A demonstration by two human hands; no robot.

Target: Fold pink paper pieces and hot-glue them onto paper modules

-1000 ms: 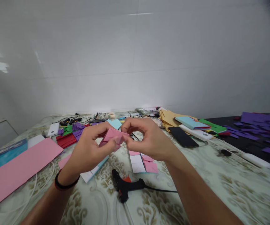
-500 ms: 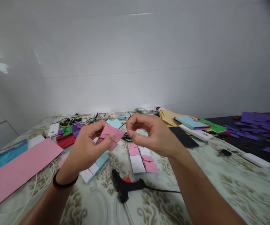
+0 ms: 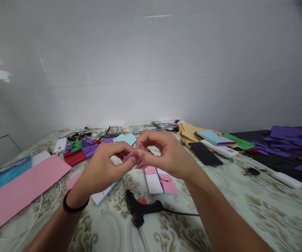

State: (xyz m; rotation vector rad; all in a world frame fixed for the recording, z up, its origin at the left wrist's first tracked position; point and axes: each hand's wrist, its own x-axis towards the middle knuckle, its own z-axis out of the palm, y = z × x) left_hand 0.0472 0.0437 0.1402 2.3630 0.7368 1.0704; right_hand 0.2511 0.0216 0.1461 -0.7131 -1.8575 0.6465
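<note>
A small piece of folded pink paper [image 3: 139, 164] is held above the table, mostly covered by fingers. My left hand [image 3: 109, 166] pinches it between thumb and fingers from the left. From the right, the thumb and fingertips of my right hand [image 3: 164, 152] close on its edge. Below them on the tablecloth lies a card of pink and white folded squares [image 3: 155, 183]. Another folded card in white and light blue [image 3: 102, 194] is partly hidden under my left hand. A black glue gun [image 3: 143, 209] lies nearest me, its cord running right.
At left lies a long pink paper strip [image 3: 27, 192] beside a blue packet [image 3: 6, 176]. Red folded papers [image 3: 74, 158] and purple pieces [image 3: 89, 148] lie behind. To the right are a black phone [image 3: 205, 154], yellow envelopes [image 3: 193, 132], a white power strip [image 3: 219, 148] and purple paper strips [image 3: 292, 140].
My right hand has come left onto the pink paper, which only my left hand held before. My left hand has turned and moved slightly right, so less of the paper shows.
</note>
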